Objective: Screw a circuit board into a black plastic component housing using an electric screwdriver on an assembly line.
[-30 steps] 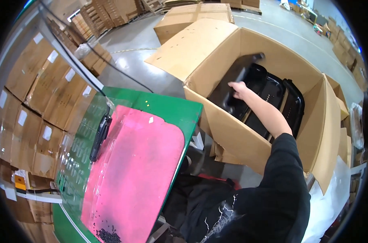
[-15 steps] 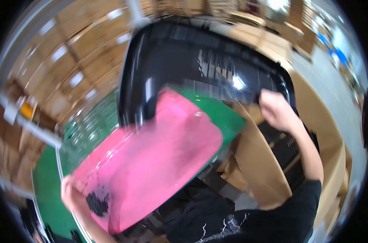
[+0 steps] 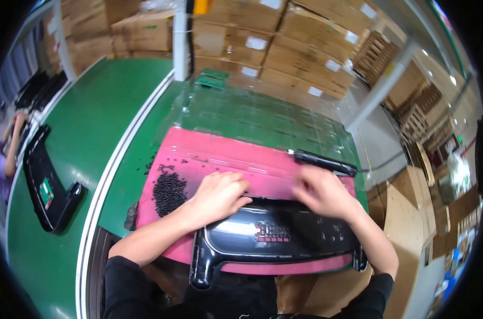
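Resting a half-curled left hand (image 3: 220,195) against the glossy black plastic housing (image 3: 305,239), lower centre, with a blurred, curled right hand (image 3: 320,192) nearby, holds unclear; probably stiff, slippery, best gripped by both end legs (image 3: 202,271).

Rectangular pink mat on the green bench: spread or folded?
Spread: the rectangular pink mat lies flat where visible, pink showing beyond the glossy black plastic housing and through its slots.
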The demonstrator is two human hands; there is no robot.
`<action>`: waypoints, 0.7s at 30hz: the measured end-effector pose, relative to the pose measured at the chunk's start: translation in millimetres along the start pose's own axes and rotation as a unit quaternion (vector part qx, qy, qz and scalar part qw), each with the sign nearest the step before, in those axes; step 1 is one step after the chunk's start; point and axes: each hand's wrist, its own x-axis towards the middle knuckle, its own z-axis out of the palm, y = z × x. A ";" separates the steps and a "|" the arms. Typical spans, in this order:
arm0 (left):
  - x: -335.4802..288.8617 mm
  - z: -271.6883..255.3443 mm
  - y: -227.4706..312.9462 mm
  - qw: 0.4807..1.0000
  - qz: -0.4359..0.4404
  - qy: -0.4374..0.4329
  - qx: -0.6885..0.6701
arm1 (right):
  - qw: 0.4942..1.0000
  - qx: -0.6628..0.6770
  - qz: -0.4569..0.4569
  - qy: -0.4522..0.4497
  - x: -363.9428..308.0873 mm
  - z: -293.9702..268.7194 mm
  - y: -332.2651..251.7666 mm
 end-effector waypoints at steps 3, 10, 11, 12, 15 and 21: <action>0.2 0.8 -1.4 0.998 0.051 0.038 0.018 | 0.997 0.001 -0.025 0.077 110.4 39.1 24.7; -2.1 19.1 -9.4 0.992 0.070 0.093 0.056 | 0.977 -0.165 0.100 0.087 318.7 130.6 70.8; -0.6 18.9 -8.5 0.993 0.065 0.088 0.050 | 0.974 -0.171 0.124 0.079 334.3 135.2 71.6; 0.8 18.9 -8.7 0.994 0.061 0.082 0.043 | 0.970 -0.179 0.149 0.071 346.7 139.4 73.2; 5.2 23.8 -8.7 0.995 0.060 0.076 0.036 | 0.966 -0.198 0.124 0.106 367.2 158.3 95.8; 1.2 19.3 -14.7 0.994 0.068 0.073 0.052 | 0.966 -0.206 0.045 0.146 331.5 124.6 77.4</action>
